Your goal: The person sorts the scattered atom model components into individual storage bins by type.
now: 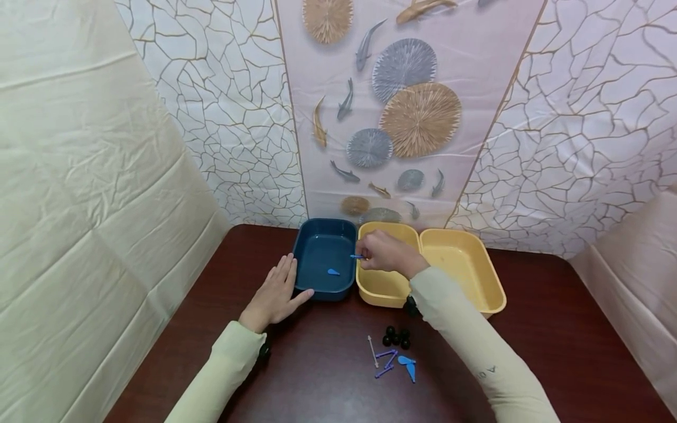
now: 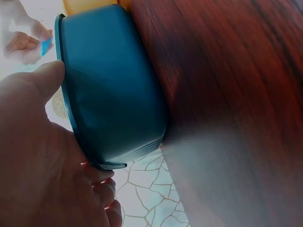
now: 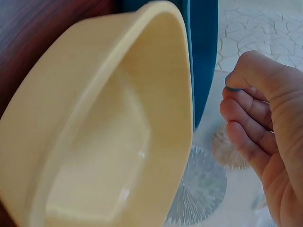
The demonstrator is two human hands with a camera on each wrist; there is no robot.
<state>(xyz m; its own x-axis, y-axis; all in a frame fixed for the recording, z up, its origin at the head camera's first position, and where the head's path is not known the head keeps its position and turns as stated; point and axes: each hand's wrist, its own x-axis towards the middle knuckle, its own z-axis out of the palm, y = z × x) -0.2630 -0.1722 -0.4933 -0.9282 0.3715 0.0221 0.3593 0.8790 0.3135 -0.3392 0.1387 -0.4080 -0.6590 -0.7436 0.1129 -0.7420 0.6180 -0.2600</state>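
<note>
The dark blue bin (image 1: 324,249) is standing on the table (image 1: 312,382), and the left hand (image 1: 276,292) is steadying it: its fingers are lying extended along the bin's left side, while its thumb is reaching to the near rim; they are bracing rather than clenching. The right hand (image 1: 385,251) is hovering at the bin's right edge, partly over the middle yellow bin (image 1: 381,289), which is standing just right of the dark blue bin. Its thumb and index finger are pinching a small blue piece (image 1: 355,256), whose tip is pointing toward the dark blue bin's interior; the other fingers are curling inward.

As for progress, the sorting seems to be only beginning. One blue teardrop (image 1: 333,272) is already lying on the dark blue bin's floor, and the pinched piece is probably coming next. Nearer the person than the dark blue bin, and to its right, the rest is waiting on the table: two blue teardrops (image 1: 410,367), a few purple sticks (image 1: 386,365), a pale stick (image 1: 372,352) and a cluster of black balls (image 1: 396,339). No pieces are showing in the visible parts of the middle yellow bin or the right yellow bin (image 1: 457,264), though the right arm is hiding some of both.
</note>
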